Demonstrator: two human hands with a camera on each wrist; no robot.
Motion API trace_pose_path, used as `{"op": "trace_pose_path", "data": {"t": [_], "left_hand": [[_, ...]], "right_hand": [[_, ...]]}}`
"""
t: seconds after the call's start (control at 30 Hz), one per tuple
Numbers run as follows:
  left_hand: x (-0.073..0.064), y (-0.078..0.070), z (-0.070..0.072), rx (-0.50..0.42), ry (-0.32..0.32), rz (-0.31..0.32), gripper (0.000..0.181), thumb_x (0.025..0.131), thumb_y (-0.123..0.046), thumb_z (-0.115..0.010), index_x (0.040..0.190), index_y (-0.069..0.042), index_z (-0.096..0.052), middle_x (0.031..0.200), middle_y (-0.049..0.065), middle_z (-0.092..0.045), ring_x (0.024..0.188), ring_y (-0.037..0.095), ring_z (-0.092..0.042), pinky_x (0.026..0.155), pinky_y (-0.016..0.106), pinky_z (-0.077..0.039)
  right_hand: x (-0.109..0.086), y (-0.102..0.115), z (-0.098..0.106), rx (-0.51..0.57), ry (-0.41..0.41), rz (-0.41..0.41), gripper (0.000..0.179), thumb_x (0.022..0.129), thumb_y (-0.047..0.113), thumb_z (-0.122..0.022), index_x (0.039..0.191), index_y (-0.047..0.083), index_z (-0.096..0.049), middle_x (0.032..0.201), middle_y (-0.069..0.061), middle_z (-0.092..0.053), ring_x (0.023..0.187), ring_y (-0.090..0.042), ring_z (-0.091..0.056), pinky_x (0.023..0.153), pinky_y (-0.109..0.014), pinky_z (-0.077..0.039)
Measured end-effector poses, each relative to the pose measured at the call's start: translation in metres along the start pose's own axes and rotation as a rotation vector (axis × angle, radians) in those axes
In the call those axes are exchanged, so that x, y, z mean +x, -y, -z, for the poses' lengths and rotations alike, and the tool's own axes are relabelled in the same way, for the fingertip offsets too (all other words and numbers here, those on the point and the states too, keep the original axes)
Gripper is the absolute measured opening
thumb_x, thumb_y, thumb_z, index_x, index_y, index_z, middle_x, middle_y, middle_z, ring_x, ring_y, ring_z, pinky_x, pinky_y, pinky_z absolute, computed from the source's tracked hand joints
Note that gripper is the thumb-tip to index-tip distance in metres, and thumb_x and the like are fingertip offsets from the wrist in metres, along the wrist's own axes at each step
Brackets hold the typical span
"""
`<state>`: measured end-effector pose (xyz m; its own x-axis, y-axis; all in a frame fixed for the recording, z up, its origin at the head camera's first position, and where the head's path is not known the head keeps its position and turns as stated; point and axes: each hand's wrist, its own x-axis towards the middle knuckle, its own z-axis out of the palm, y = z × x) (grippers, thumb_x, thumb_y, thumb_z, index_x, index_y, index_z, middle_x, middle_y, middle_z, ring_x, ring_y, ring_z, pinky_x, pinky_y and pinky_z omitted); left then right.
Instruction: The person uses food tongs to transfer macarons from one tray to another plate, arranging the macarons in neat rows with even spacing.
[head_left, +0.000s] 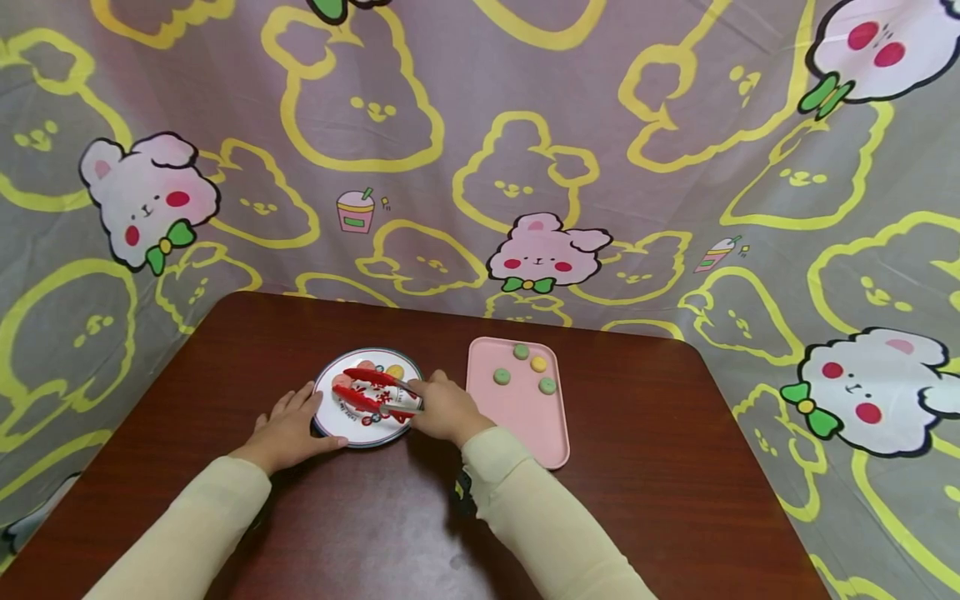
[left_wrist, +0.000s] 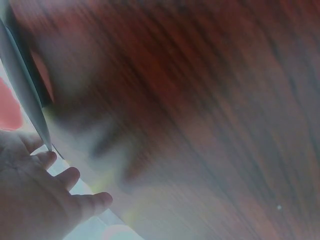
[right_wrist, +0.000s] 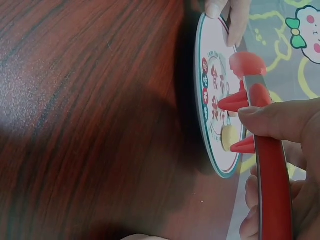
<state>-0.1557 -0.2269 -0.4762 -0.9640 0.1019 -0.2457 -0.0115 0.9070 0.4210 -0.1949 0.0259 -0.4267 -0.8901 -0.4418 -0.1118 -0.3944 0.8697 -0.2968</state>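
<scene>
My right hand (head_left: 448, 407) holds red-and-metal tongs (head_left: 377, 377) over a round white plate (head_left: 386, 432) with a printed middle. The tong arms stand apart, and a pink macaron-like piece (head_left: 342, 381) shows between their tips; whether they grip it I cannot tell. Another pink piece (head_left: 366, 365) and a yellow piece (head_left: 395, 371) lie toward the plate's far side. At the plate's left rim my left hand (head_left: 288, 433) rests with fingers spread, thumb along the near edge. The left wrist view shows those fingers (left_wrist: 65, 181) extended beside the rim.
Right of the plate lies a pink rectangular tray (head_left: 525, 429), bearing green pieces (head_left: 502, 377) and one yellow piece (head_left: 538, 364) in its far half. Both stand on a dark brown wooden table (head_left: 645, 467). A patterned curtain (head_left: 450, 192) hangs behind and beside it.
</scene>
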Motion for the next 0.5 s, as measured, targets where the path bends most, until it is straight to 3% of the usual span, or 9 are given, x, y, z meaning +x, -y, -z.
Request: {"op": "trace_pose_path", "data": {"t": [0.5], "left_hand": [[-0.0027, -0.0018, 0.0035, 0.005, -0.001, -0.009, 0.113, 0.072, -0.068, -0.068, 0.146, 0.008, -0.029, 0.152, 0.032, -0.018, 0.135, 0.056, -0.012, 0.099, 0.078, -0.013]], "right_hand": [[0.0010, 0.0033, -0.0038, -0.008, 0.001, -0.026, 0.058, 0.080, 0.025, -0.070, 0.137, 0.018, -0.057, 0.108, -0.011, -0.056, 0.086, -0.025, -0.061, 0.067, -0.037, -0.050]]}}
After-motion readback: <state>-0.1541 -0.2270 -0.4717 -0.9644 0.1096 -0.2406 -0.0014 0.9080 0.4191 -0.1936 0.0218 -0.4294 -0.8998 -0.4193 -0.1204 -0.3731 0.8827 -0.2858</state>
